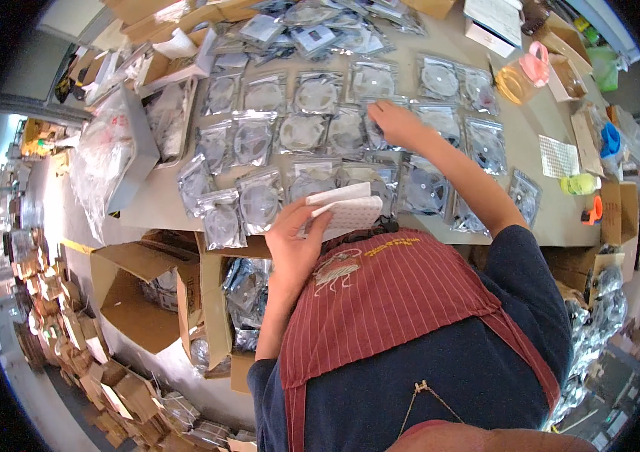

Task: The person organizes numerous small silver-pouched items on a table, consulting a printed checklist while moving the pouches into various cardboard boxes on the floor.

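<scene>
Bright light washes out the far left; glare flecks the flat, shiny, clear plastic bags [303,133] on the beige counter [523,151]; fisheye distortion bends the edges.

Wears a maroon apron [425,301] with fine pale stripes, a pale line-drawn figure [337,275] on the apron's left part and small yellow lettering [386,245] next to it. Has matching straps [522,345] running from the apron's upper corners over a dark navy, short-sleeved shirt [380,392]. Shows, above the apron's top edge, a thin gold-toned neck chain [410,409] with a tiny pendant [421,386].
</scene>
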Motion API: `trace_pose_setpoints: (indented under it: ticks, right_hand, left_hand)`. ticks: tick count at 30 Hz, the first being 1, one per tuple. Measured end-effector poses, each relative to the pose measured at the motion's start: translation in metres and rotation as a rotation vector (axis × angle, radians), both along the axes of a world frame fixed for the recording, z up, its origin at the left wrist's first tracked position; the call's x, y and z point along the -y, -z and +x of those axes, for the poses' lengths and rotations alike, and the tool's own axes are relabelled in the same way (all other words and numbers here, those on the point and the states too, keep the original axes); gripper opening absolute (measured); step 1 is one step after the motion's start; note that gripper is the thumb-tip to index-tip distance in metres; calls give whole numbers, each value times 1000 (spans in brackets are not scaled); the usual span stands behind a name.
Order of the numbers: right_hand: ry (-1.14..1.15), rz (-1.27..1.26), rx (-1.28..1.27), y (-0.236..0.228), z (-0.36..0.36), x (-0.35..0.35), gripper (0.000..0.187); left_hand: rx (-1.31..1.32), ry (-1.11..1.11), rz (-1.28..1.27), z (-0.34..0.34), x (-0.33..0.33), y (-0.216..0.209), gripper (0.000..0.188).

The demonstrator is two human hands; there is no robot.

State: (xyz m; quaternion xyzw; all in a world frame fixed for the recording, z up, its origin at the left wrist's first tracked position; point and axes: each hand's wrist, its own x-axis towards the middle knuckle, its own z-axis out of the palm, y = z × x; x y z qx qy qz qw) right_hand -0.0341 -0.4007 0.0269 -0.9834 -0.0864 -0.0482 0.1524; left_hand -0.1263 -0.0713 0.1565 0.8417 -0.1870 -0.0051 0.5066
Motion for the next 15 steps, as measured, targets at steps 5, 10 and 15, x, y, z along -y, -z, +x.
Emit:
trace_pose_setpoints:
  ticks: [5, 10, 15]
  right_hand:
    - [286, -126, -9, -34, -5, 10, 38]
    - [-65, 604, -148, -103, -48, -39, 27]
    - [-395, 811, -306, -140, -94, -94, 21]
  left_hand:
    - [64, 66, -9, 1, -5, 4, 17]
    - [180, 224, 10, 4, -4, 6, 17]
    - [298, 377, 63, 9, 1, -3, 22]
